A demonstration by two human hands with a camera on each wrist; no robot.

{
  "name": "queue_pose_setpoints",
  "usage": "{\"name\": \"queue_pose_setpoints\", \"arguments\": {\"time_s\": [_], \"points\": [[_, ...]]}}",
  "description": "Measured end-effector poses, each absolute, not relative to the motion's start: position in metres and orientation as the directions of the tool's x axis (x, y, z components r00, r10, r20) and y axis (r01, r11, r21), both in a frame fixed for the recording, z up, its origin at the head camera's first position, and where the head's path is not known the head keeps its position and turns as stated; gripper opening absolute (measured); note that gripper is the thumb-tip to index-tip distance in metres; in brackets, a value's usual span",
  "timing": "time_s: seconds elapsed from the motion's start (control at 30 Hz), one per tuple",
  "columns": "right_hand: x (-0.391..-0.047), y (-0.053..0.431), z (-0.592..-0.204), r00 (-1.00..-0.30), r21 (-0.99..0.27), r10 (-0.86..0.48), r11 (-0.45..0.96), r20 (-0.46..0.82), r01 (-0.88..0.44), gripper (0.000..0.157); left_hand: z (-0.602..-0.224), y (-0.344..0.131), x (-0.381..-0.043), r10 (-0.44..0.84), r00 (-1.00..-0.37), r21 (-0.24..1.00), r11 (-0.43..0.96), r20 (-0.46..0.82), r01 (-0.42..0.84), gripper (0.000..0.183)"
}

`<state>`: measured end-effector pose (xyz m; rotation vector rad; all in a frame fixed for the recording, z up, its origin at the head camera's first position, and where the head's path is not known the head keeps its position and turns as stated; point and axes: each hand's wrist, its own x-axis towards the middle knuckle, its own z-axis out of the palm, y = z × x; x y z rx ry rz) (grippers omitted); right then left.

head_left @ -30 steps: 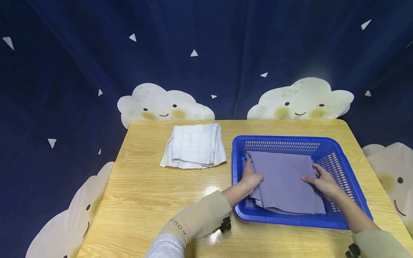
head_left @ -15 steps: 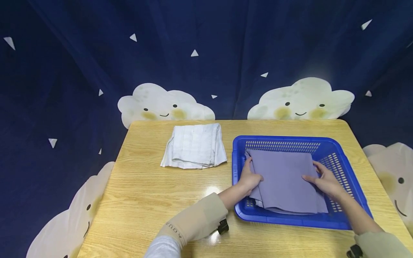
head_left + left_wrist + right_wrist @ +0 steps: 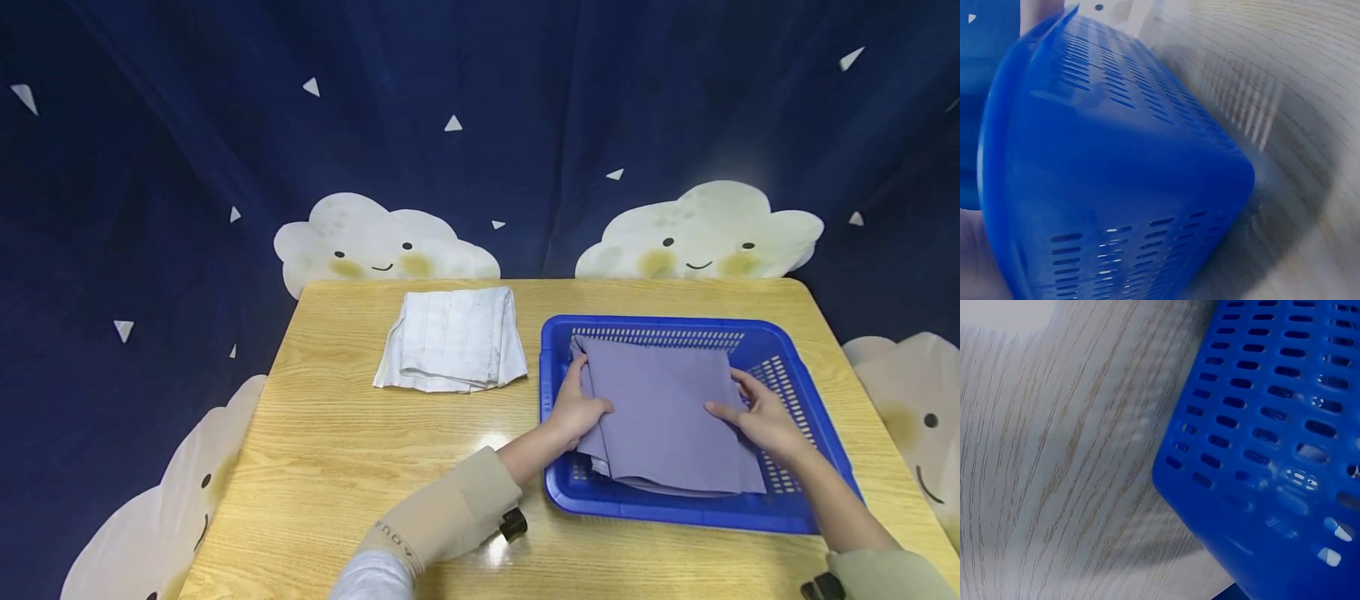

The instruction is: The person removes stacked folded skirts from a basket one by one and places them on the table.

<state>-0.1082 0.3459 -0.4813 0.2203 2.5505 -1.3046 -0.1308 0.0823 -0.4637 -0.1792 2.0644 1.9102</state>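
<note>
A folded purple-grey cloth lies within the blue plastic basket. My left hand grips its left edge, thumb on top and fingers down the side. At the opposite edge, my right hand holds the cloth with the thumb on top; the fingertips beneath are hidden. A bit of lighter material peeks out under the cloth's lower left corner, too little to identify. Both wrist views are filled mostly by the slotted basket wall and the wooden table, with the cloth out of sight.
A folded white cloth sits on the wooden table, left of the basket. The basket's raised rim surrounds both hands. Behind the table hangs a dark blue curtain with cloud prints.
Both hands have shifted the purple-grey cloth slightly up and toward the basket's far side. Its right edge has moved a little rightward. The basket and white cloth stay put.
</note>
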Motion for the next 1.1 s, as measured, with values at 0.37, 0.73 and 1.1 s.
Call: {"name": "queue_pose_setpoints", "arguments": {"time_s": [0.37, 0.73, 1.1], "points": [[-0.105, 0.343, -0.472, -0.961, -0.791, 0.031, 0.562, -0.275, 0.244, 0.09, -0.451, 0.073, -0.128, 0.153, -0.944, 0.956, 0.089, -0.292, -0.281, 0.082], [-0.106, 0.336, -0.462, -0.967, -0.815, 0.043, 0.529, -0.253, 0.237, 0.089, -0.44, 0.062, -0.13, 0.197, -0.945, 0.965, 0.056, -0.26, -0.254, 0.082], [-0.107, 0.326, -0.457, -0.971, -0.839, 0.057, 0.492, -0.233, 0.23, 0.088, -0.436, 0.051, -0.132, 0.221, -0.943, 0.968, 0.033, -0.25, -0.249, 0.082]]}}
